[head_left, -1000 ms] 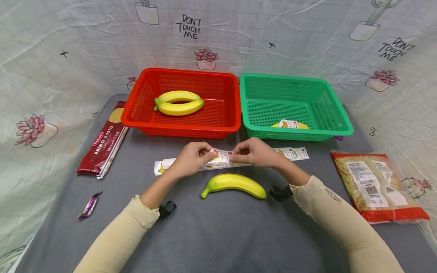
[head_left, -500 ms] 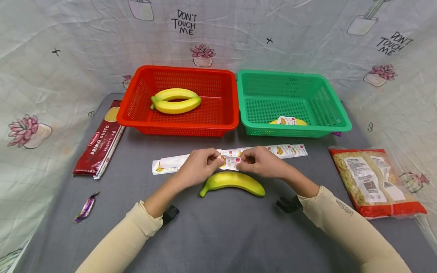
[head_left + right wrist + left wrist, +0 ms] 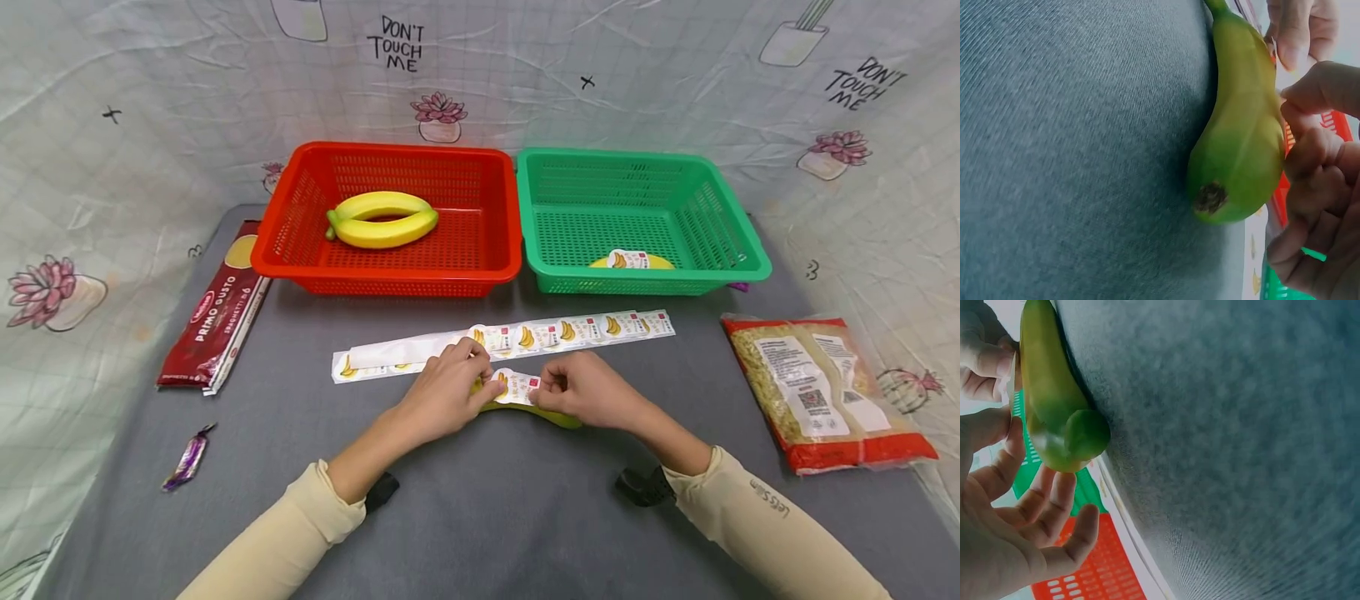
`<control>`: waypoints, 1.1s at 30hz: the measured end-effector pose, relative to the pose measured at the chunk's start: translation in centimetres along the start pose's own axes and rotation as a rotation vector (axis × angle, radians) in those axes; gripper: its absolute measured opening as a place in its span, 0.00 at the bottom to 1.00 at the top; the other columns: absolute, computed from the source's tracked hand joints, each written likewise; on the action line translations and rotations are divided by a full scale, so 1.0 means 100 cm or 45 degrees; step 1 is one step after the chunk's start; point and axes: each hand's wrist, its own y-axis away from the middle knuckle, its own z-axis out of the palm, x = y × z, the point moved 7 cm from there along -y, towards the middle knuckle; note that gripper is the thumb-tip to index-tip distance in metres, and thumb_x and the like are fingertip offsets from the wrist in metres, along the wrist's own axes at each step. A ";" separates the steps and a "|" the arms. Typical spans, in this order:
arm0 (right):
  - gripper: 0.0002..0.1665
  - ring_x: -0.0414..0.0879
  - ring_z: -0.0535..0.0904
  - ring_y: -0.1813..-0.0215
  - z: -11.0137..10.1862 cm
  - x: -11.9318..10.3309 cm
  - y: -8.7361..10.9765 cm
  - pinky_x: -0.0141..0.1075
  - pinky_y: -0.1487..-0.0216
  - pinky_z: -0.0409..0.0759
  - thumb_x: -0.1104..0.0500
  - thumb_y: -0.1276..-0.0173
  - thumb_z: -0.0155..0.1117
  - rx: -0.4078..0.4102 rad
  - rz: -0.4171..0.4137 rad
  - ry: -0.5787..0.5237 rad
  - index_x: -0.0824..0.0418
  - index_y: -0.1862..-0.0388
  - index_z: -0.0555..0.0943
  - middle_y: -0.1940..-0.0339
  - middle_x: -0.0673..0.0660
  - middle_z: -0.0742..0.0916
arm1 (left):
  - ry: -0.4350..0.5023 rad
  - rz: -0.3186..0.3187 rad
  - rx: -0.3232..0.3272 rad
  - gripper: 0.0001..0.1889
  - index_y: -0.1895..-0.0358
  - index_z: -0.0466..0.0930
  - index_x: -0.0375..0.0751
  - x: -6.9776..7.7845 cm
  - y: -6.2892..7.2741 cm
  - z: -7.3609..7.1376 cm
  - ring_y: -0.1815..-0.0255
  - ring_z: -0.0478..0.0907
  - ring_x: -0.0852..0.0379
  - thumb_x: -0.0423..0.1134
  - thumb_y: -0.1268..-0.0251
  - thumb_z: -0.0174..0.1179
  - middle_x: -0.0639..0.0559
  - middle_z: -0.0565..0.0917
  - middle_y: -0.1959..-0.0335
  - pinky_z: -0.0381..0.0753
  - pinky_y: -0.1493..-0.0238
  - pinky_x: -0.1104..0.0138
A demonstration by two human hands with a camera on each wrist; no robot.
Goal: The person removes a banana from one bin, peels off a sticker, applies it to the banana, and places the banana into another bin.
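— Where is the banana [image 3: 558,417]?
— On the table [image 3: 495,533], roughly midway between its left and right edges, lying crosswise. Both hands partly cover it in the head view.

— What is the left hand [image 3: 448,387] doing?
— Its thumb and forefinger pinch one end of a white sticker [image 3: 517,386] printed with bananas. The other fingers are spread beside the banana's stem end; whether they touch it, I can't tell.

— And the right hand [image 3: 592,387]?
— Pinching the sticker's opposite end between thumb and finger, with the remaining fingers curled near the fruit's dark tip. The sticker is stretched between the two, printed side up, right over the banana. I can't tell whether it touches the peel.

— What lies behind them?
— A long sticker strip [image 3: 525,336], running crosswise. Beyond it, along the table's far edge, stand a red basket [image 3: 386,275] with two yellow bananas [image 3: 386,233] and, just beside it, a green basket [image 3: 652,275] with one labelled banana [image 3: 660,262].

— Anything at the sides?
— A red spaghetti pack [image 3: 217,312] near the far left corner, a purple wrapped sweet [image 3: 189,458] by the left edge, and a red-ended bag [image 3: 825,396] at the right edge.
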 end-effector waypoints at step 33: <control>0.15 0.38 0.70 0.79 0.004 0.002 -0.006 0.32 0.75 0.66 0.52 0.37 0.72 0.027 0.047 0.062 0.52 0.80 0.79 0.84 0.45 0.77 | 0.110 -0.001 -0.052 0.09 0.61 0.75 0.51 -0.002 0.000 0.007 0.54 0.75 0.51 0.45 0.31 0.67 0.52 0.78 0.55 0.74 0.55 0.58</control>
